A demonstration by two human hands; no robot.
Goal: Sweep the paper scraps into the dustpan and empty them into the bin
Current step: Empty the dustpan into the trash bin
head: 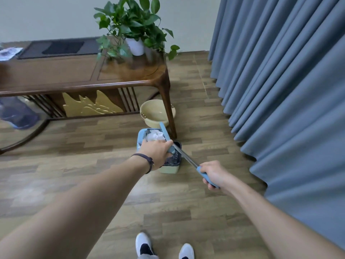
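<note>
Both bare arms reach forward over the wood-plank floor (93, 131). The left hand (155, 151), with a dark cord bracelet (147, 161) at the wrist, is closed on the near edge of the light blue plastic dustpan (140, 136), where its blue handle socket meets the pan. The dustpan is held above the small pale green bin (169, 169), which stands on the floor just beside the near right leg of the table and is lined with a dark bag. White crumpled paper scraps (155, 136) lie inside the dustpan, at its far side; whether any have reached the bin cannot be told, since the hand and pan cover most of its opening.

The right hand (214, 176) is wrapped firmly around the blue grip at the near end of the long metal dustpan handle (186, 157), which runs diagonally from that hand up and left to the pan.

Just beyond the dustpan a pale yellow plastic basin (155, 113) sits on the floor, partly under the dark brown wooden table (74, 71). On the right end of the table stands a leafy green plant in a white pot (136, 46), and a dark mat (61, 47) lies farther left. Blue-grey pleated curtains (280, 71) hang along the right side. At the near edge, two white shoes (143, 243) show on the floor.
</note>
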